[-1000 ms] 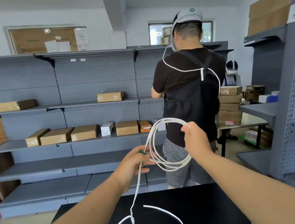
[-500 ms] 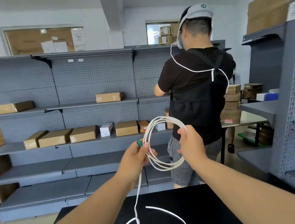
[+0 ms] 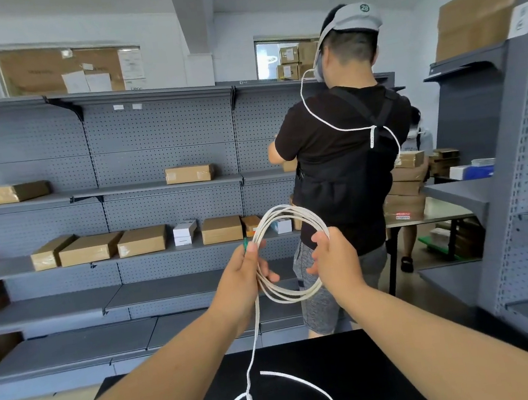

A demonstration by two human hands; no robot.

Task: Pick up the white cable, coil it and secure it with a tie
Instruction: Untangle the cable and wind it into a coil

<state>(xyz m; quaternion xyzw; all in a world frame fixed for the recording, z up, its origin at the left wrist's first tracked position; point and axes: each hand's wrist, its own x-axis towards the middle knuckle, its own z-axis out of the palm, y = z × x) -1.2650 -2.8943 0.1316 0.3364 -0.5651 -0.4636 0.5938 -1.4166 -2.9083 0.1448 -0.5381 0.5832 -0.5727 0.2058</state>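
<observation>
1. While both arms reach forward over the black worktop (image 3: 360, 371), the white cable (image 3: 290, 253) hangs between the two hands as a coil of several loops, held up in the air in front of the grey shelving (image 3: 155, 193).
2. On the coil's left side, the left hand (image 3: 242, 279) pinches the loops: its thumb lies over the strands near the top and its fingers (image 3: 266, 274) curl behind and through the coil, closed on the cable.
3. At the tip of the left thumb a small green piece (image 3: 246, 245) sticks up; whether it is a tie or a connector cannot be told.
4. On the coil's right side, the right hand (image 3: 336, 260) grips the loops, thumb in front and fingers wrapped around the strands, closed on the cable.
5. From below the left hand, loose strands of the cable drop straight down to the worktop, where they cross and spread out; one free end curves away to the right on the dark surface.
6. Behind the coil, another person (image 3: 348, 163) in a black shirt stands with their back turned, facing the shelving, which carries brown boxes (image 3: 141, 241).
</observation>
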